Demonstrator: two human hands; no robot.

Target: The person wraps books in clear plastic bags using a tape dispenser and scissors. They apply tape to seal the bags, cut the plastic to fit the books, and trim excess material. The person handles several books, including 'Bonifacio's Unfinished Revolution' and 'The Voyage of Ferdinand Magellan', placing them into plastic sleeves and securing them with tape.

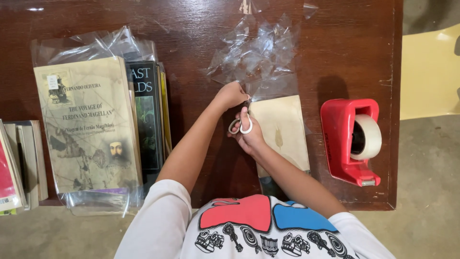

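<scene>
A tan book (283,128) lies on the dark wooden table (191,29), partly inside a crinkled clear plastic cover (261,52) that spreads beyond its far end. My right hand (250,136) is closed on small white-handled scissors (241,126) at the book's left edge. Just beyond it, my left hand (232,95) pinches the plastic at the book's far left corner. The scissor blades are hidden between my hands.
A red tape dispenser (351,142) with a roll of tape stands right of the book. At the left lies a plastic-covered beige book (88,124) on a dark book (146,115), with more books (21,165) at the table's edge. A yellow chair (429,72) stands at the right.
</scene>
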